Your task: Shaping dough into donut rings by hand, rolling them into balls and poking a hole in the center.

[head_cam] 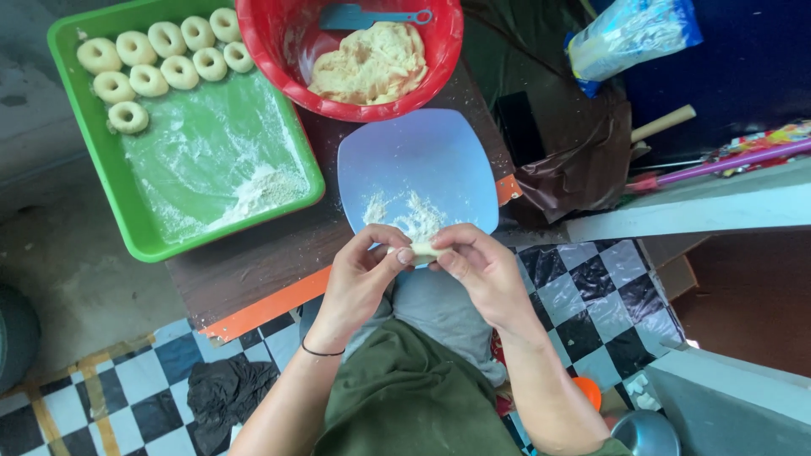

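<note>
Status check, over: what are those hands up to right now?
Left hand and right hand pinch one dough piece. Over floured blue board. Nothing blocking.

Both hands (422,266) pinch a dough piece (425,250) (pale) over the blue board (418,165).

bare blue board (431,160) ahead lies open; red bowl (351,55) and green tray (101,160) probably hem its far-left side.

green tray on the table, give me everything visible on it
The green rectangular plastic tray lies flat on the dark wooden table, angled, its far right corner by the red plastic bowl. It has raised walls and rounded corners. Ten pale ring-shaped dough pieces lie at its far end in rough rows. The rest of its floor is dusted with white flour, heaped near the right wall. Neither hand touches it.
</note>
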